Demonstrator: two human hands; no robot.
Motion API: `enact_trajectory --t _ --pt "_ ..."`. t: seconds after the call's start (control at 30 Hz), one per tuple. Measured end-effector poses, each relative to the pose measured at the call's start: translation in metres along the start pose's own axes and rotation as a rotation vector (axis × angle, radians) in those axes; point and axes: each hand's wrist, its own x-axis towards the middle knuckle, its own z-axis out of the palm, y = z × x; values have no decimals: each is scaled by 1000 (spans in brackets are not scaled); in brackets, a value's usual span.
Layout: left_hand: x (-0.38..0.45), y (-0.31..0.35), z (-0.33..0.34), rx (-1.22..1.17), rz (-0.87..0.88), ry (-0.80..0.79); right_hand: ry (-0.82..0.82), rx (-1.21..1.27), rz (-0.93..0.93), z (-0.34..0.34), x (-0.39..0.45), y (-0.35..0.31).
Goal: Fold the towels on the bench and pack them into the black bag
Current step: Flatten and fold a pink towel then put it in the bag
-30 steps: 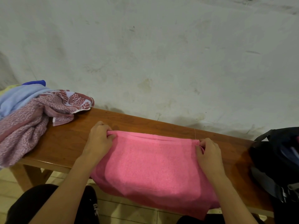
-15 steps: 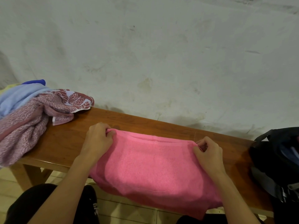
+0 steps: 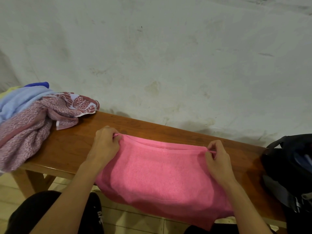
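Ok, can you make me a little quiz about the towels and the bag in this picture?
1. True or false: both hands pinch the far edge of the pink towel.
2. Where does the black bag sit? A) at the bench's right end B) on the floor C) on the towel pile
3. Fill in: the pink towel's near part hangs over the bench's front ____.

Key: 1 true, the left hand and right hand each grip a corner. 2 A. 3 edge.

pink towel (image 3: 160, 174); black bag (image 3: 290, 166); brown bench (image 3: 67, 149)
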Motion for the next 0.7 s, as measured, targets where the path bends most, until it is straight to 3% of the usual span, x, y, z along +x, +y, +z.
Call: enact_trajectory --t 0.3,0.7 --pt "0 0 2 6 -15 22 24 48 -23 -6 -1 6" --pt "-1 -1 6 -22 -41 11 34 262 85 -7 3 8"
